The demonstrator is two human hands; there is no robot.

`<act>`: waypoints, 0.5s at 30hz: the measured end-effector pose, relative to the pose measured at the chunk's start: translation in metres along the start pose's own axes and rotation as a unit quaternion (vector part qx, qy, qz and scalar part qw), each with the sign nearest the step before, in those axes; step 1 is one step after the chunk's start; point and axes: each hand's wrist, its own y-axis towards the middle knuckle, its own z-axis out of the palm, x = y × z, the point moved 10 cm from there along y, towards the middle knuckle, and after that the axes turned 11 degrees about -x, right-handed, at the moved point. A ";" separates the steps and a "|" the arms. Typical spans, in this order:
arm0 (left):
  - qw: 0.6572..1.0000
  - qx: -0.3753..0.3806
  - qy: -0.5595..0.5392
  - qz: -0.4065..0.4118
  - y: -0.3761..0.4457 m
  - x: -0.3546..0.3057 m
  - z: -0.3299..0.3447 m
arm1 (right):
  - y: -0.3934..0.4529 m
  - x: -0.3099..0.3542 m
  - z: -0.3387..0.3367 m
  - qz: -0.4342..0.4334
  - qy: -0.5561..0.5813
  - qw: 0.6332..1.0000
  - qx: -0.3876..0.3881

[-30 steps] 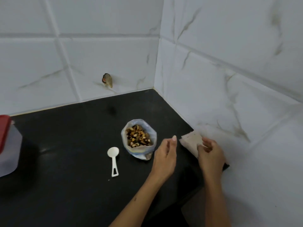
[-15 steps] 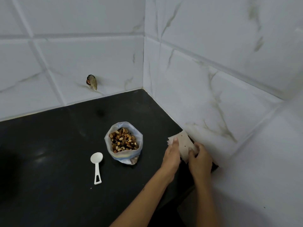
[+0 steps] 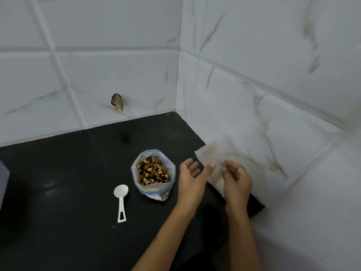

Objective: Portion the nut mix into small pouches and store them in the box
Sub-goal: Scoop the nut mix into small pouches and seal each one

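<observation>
A rolled-down plastic bag of nut mix point(image 3: 153, 189) stands on the black counter point(image 3: 68, 192). To its left lies a white plastic spoon point(image 3: 121, 196). A stack of thin whitish pouches point(image 3: 210, 153) lies against the right wall. My left hand point(image 3: 192, 179) hovers between the bag and the pouches with its fingers spread and its thumb tip at the pouch edge. My right hand point(image 3: 237, 181) is over the stack, its fingers curled and pinching a pouch. A sliver of the storage box point(image 3: 3, 184) shows at the far left edge.
White marble-look tiled walls meet in a corner behind the counter. A small dark object point(image 3: 117, 101) is stuck on the back wall. The counter ends in a cut edge just right of my right hand.
My left hand has drawn back from the pouches and spread its fingers. The right hand stays on the stack. The view has shifted, so a sliver of the box is back at the left edge.
</observation>
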 end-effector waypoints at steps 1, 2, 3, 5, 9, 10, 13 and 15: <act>1.000 -0.010 -0.003 0.014 0.004 -0.010 -0.013 | -0.008 -0.001 0.017 0.040 0.035 0.997 0.047; 0.999 -0.016 0.002 0.028 0.007 -0.019 -0.024 | -0.017 -0.001 0.035 0.077 0.060 0.991 0.097; 0.999 -0.025 0.005 0.047 0.008 -0.029 -0.037 | -0.030 0.000 0.053 0.103 0.076 0.981 0.147; 0.996 -0.041 -0.002 0.082 0.009 -0.049 -0.064 | -0.057 0.004 0.088 0.130 0.098 0.957 0.238; 0.985 -0.076 -0.009 0.155 0.006 -0.078 -0.118 | -0.118 0.006 0.147 0.160 0.083 0.905 0.386; 0.982 -0.084 -0.008 0.169 0.005 -0.084 -0.132 | -0.134 0.005 0.160 0.180 0.083 0.888 0.415; 0.975 -0.113 0.007 0.191 0.003 -0.095 -0.169 | -0.165 0.003 0.186 0.188 0.050 0.869 0.455; 0.965 -0.152 0.035 0.210 0.002 -0.100 -0.195 | -0.176 0.005 0.198 0.168 0.038 0.875 0.454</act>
